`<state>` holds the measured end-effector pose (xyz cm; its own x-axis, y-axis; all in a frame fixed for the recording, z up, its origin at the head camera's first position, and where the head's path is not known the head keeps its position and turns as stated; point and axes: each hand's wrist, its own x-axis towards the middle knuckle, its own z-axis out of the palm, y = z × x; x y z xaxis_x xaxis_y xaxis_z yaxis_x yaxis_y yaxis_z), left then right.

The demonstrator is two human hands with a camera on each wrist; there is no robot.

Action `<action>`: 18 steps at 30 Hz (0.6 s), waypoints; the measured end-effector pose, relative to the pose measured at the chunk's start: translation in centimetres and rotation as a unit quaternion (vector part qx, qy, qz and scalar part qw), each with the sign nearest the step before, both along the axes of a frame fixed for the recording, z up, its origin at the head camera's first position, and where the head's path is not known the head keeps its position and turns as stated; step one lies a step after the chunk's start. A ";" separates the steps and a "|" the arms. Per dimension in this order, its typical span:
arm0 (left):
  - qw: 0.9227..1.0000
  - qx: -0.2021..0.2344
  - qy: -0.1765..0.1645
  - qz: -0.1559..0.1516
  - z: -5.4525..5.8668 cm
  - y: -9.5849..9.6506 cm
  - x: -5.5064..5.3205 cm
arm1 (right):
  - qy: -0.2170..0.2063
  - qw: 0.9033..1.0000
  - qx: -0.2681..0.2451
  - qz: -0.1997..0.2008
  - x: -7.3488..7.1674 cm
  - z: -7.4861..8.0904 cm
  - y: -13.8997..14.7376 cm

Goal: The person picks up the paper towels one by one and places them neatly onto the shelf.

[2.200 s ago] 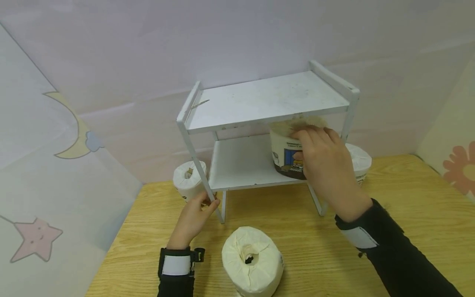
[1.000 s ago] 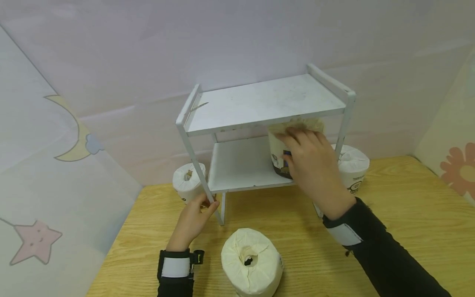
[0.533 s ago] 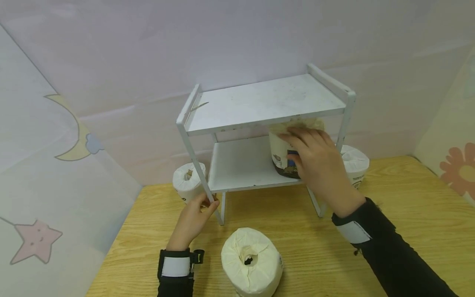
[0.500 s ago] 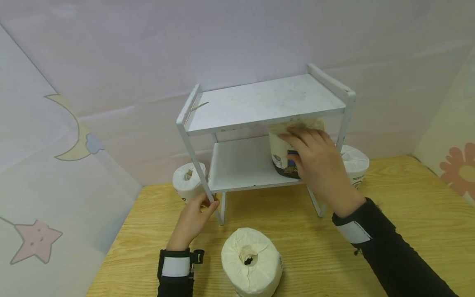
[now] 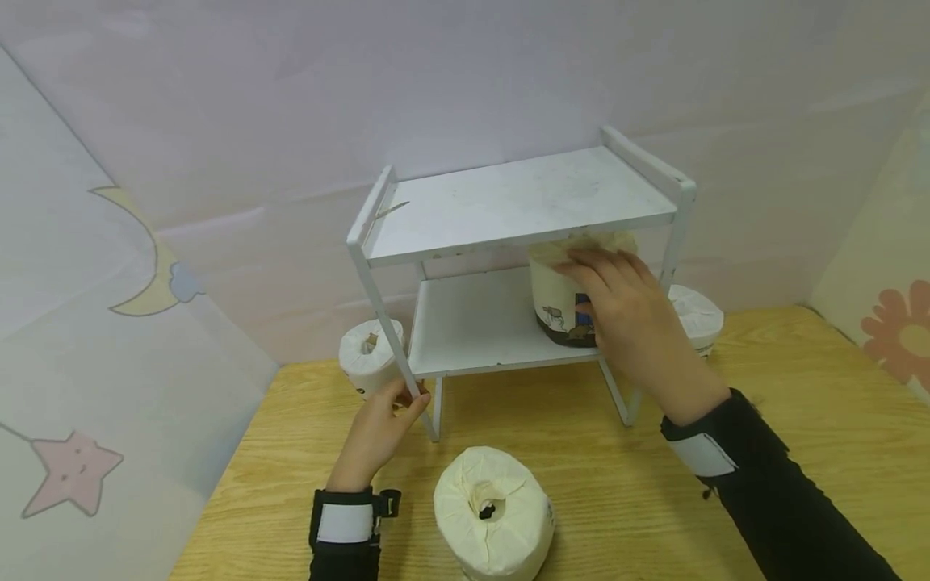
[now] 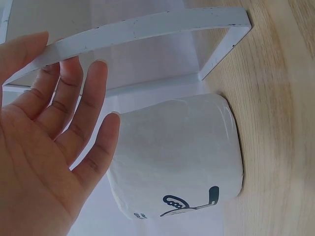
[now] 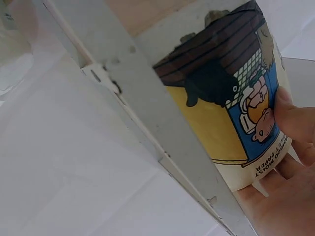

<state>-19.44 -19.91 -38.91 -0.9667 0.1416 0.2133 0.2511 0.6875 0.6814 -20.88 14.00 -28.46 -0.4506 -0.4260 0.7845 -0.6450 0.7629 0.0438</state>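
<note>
A small white two-tier shelf (image 5: 523, 198) stands against the back wall. On its lower tier, at the right end, sits a paper-wrapped toilet roll (image 5: 550, 294) with a cartoon print and dark bottom band. My right hand (image 5: 634, 319) holds this roll from the front right, fingers over its top edge, thumb on its printed side (image 7: 263, 103). My left hand (image 5: 378, 428) pinches the shelf's front left leg (image 6: 147, 25) low down, thumb on one side and fingers behind; its other fingers spread loosely towards the white roll (image 6: 172, 147) behind.
Another wrapped roll (image 5: 494, 512) stands on the wooden table (image 5: 581, 500) in front of the shelf. White-wrapped rolls stand beside the shelf, one at left (image 5: 366, 355) and one at right (image 5: 697, 315), partly hidden by the right hand. Patterned walls bound the table.
My right hand has shifted right over the last second, and the roll's printed picture has turned rightward with it. The left hand keeps its place on the leg.
</note>
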 end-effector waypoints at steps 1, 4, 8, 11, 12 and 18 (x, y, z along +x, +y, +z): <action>1.000 0.001 0.000 -0.001 0.0 0.0 0.0 | 0.002 1.000 0.001 -0.003 0.0 0.0 0.0; 1.000 0.000 0.003 -0.002 0.0 0.0 -0.1 | 0.007 1.000 0.002 -0.010 0.1 0.0 0.0; 1.000 -0.003 0.009 -0.003 0.0 0.2 -0.2 | 0.014 1.000 0.003 -0.014 0.2 0.1 0.1; 1.000 -0.004 0.008 -0.002 0.0 0.2 -0.2 | 0.019 1.000 0.003 -0.013 0.2 0.1 0.1; 1.000 -0.003 0.006 -0.002 0.0 0.2 -0.2 | 0.021 1.000 0.003 -0.012 0.2 0.0 0.1; 1.000 -0.007 0.004 0.003 0.0 0.1 0.0 | 0.029 1.000 -0.003 -0.002 0.1 -0.2 0.2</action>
<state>-19.48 -19.79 -38.88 -0.9658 0.1391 0.2187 0.2523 0.6983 0.6699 -20.81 14.17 -28.70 -0.4061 -0.4190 0.8121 -0.6378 0.7664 0.0765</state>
